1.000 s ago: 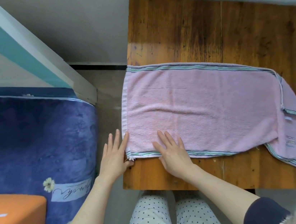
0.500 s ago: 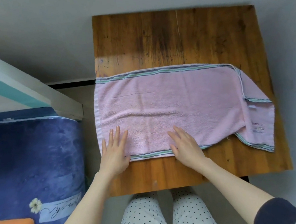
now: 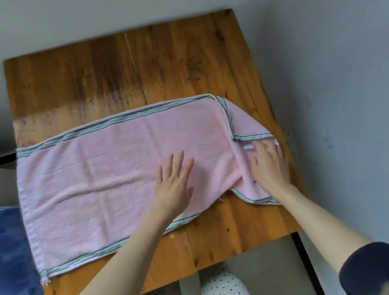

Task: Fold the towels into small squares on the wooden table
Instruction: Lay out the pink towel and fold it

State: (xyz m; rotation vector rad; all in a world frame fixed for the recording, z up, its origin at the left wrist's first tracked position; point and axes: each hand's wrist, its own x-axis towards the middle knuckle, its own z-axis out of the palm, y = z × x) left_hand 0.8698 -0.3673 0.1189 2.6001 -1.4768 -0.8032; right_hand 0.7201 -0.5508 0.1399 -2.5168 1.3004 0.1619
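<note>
Nearest the camera are the person's knees in white dotted trousers [image 3: 222,294], just below the table's [image 3: 109,74] near edge, with dark sleeves [image 3: 375,269] at either side. Both bare forearms reach up over that edge onto the towel [image 3: 89,186].

The towel is pink with striped borders and lies flat across the middle of the table, its long side running left to right. Its left end sits at the table's left edge, with a frayed corner near the front left. Its right end is rumpled and skewed, a folded flap lying close to the table's right edge.

The left hand [image 3: 174,182] rests palm down on the towel right of its middle, fingers spread and straight, gripping nothing. The right hand [image 3: 270,164] lies flat on the rumpled flap at the towel's right end, fingers extended toward a small white tag [image 3: 249,146]; it presses the cloth rather than pinching it, though its fingertips are blurred.

Beyond the towel the far half of the table is bare, dark-stained wood. A blue blanket [image 3: 3,259] lies left of the table, and a grey wall [image 3: 349,52] stands behind and to its right.
</note>
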